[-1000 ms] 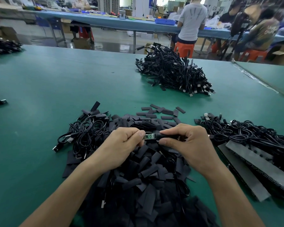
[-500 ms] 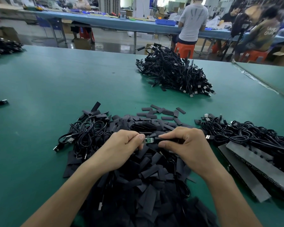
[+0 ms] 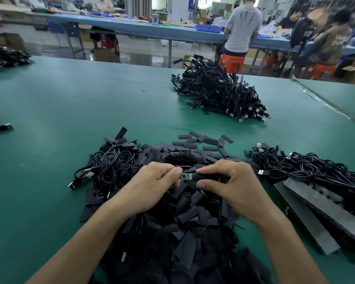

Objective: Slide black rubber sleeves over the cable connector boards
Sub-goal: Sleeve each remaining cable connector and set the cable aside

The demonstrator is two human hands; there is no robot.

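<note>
Head view: both hands meet low in the middle, above a heap of loose sleeves [image 3: 182,212] on the green table [image 3: 70,103]. The left hand [image 3: 150,187] is curled, and its fingers [image 3: 177,171] pinch the left end of a small green connector board [image 3: 186,176] between thumb and forefinger. The right hand [image 3: 234,185] is curled too. Its forefinger lies along the top of a black rubber sleeve [image 3: 205,176] with the thumb underneath, so the sleeve is nipped between them.

The board shows only in the short gap between the two sets of fingertips, and the sleeve's open end meets the board's right end. How far the sleeve has gone over the board cannot be made out. Both pieces are held just clear of the heap beneath the fingers.

Just left of the left fingers lies a tangle of coiled cables [image 3: 109,167] with a plug end on the table. Beyond the fingertips a few scattered sleeves [image 3: 205,140] lie flat and apart. Right of the right fingers sits another bundle of black cables [image 3: 316,171], partly resting on long grey foam strips [image 3: 320,203]. Well beyond the fingers, towards the far edge of the table, is a large mound of cables [image 3: 217,93].
</note>
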